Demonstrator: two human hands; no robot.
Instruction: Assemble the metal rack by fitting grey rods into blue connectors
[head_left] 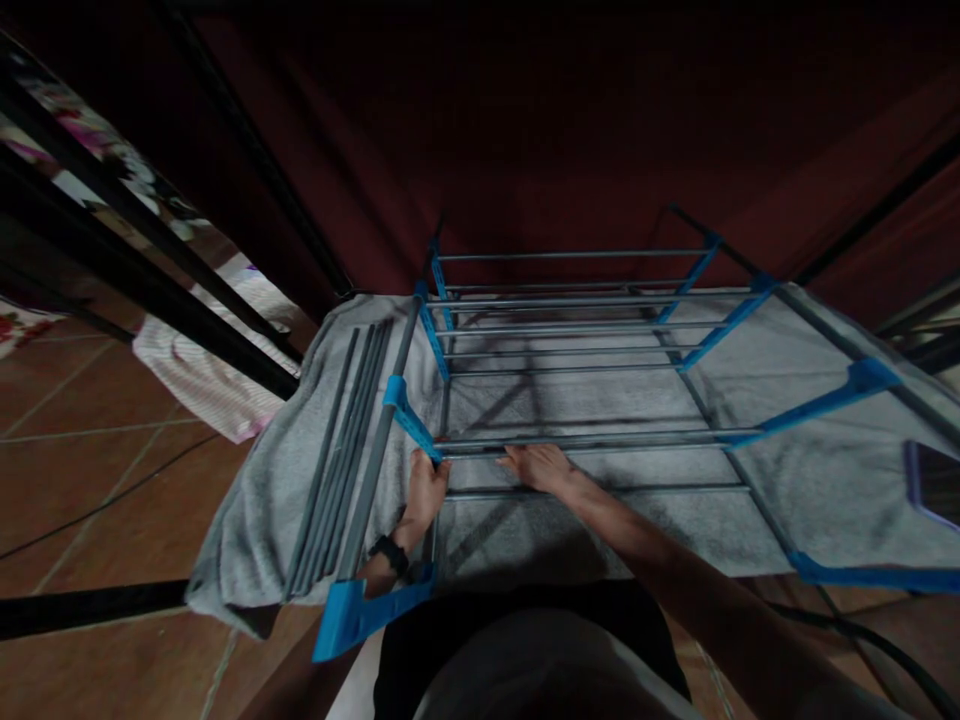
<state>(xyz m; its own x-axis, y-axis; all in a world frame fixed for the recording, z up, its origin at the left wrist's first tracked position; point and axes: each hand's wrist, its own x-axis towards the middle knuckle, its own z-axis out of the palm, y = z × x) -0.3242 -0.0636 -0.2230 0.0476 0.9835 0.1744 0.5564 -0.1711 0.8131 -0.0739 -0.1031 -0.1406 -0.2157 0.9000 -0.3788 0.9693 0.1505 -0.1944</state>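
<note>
A rack of grey tubes and blue plastic brackets lies across the grey towel (487, 535). My left hand (426, 490), with a dark watch on its wrist, is closed at the lower end of a blue bracket (411, 420), where a rod meets it. Its fingertips are partly hidden behind that joint. Farther right along the same level, my right hand (536, 467) is closed over a thin grey rod (622, 446). Another rod (660, 490) runs a little nearer to me. Several rods span the brackets at the rack's far end.
Several loose grey tubes (337, 460) lie side by side on the towel at left. A phone (934, 485) is at the right edge. Dark metal bars (150, 270) and a striped cloth (202, 370) are at left, above a tiled floor (90, 500). A dark red curtain (525, 130) hangs behind.
</note>
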